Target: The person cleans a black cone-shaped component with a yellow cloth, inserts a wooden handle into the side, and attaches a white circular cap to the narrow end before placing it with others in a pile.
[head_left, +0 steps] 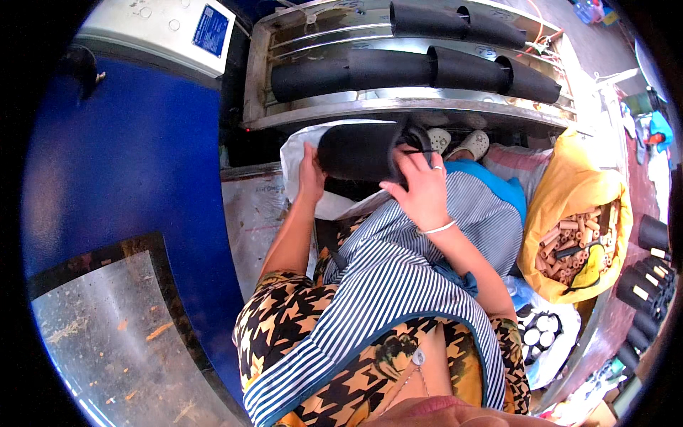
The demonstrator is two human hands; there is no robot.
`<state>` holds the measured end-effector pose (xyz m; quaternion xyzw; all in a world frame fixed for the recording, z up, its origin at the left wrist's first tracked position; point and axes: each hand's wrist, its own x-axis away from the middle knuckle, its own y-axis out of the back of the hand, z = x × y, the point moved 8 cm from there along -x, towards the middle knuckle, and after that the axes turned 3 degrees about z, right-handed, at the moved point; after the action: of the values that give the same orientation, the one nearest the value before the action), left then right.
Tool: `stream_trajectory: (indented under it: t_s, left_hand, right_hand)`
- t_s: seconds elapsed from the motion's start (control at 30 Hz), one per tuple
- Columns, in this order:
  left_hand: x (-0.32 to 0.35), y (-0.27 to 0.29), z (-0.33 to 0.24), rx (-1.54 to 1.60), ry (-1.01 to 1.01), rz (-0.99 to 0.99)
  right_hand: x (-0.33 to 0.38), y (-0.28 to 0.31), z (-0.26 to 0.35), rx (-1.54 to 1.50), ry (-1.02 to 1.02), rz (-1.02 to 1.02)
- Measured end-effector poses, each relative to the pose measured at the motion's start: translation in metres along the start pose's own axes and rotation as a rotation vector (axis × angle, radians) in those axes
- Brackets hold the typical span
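A black tube-shaped sleeve (pixel 359 151) lies between my two hands, above the open mouth of a white sack (pixel 293 158). My left hand (pixel 311 172) grips its left end, with the fingers partly hidden behind it. At the right end, my right hand (pixel 421 176) has its fingers bent over the sleeve's dark open rim, while the thumb stands away from them. Some dark folded material shows by the right fingertips; its kind is unclear.
Beyond my hands, a metal trough (pixel 420 107) carries similar black sleeves (pixel 388 69) in two rows on rods. A blue machine cabinet (pixel 135 164) stands left. On the right are a yellow sack (pixel 569 171) of small brown tubes (pixel 569 249) and several black rolls (pixel 633 292).
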<state>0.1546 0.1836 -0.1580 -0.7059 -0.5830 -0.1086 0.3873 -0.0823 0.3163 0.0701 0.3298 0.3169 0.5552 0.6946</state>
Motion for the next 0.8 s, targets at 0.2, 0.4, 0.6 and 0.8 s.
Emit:
stream_trajectory:
  t_s: [0.2, 0.4, 0.6, 0.8]
  left_hand:
    - [-0.029, -0.026, -0.012, -0.23, 0.099, 0.189]
    - [-0.039, -0.002, 0.033, -0.143, 0.302, 0.092]
    - [-0.05, 0.05, 0.039, 0.005, 0.294, 0.109]
    - [-0.019, -0.053, -0.055, 0.184, 0.096, -0.036]
  right_hand:
    - [0.015, -0.035, 0.057, 0.241, 0.329, 0.138]
    - [0.007, -0.019, 0.05, 0.042, 0.298, 0.219]
    - [0.003, 0.024, -0.041, -0.119, -0.022, -0.074]
    - [0.06, -0.021, -0.108, 0.292, -0.05, -0.017]
